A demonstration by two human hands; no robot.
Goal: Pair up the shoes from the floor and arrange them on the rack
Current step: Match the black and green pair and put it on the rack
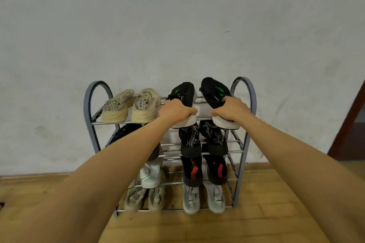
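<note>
Head view. Both arms reach forward to the top tier of the shoe rack (248,92), which stands on a wooden floor (256,223) against a pale wall. The left hand (175,111) has its fingers curled over the heel of the left black-and-green sneaker (184,92). The right hand (230,109) grips the heel of the right black-and-green sneaker (214,89) in the same way. Neither hand is slack or holds anything else.

Holding each shoe by the heel points the toes at the wall and probably lets both be set on the rails side by side as a pair. The two lie at the right half of the top tier, with their heels over the front rail. Whether the soles rest fully on the bars cannot be told.

Each sneaker has a black upper with green marks and a thick white sole, visible under the hands. The beige sneakers (130,106) fill the left half of the same tier, and the lower tiers also hold shoes. Judging by this, the task is nearly complete.
</note>
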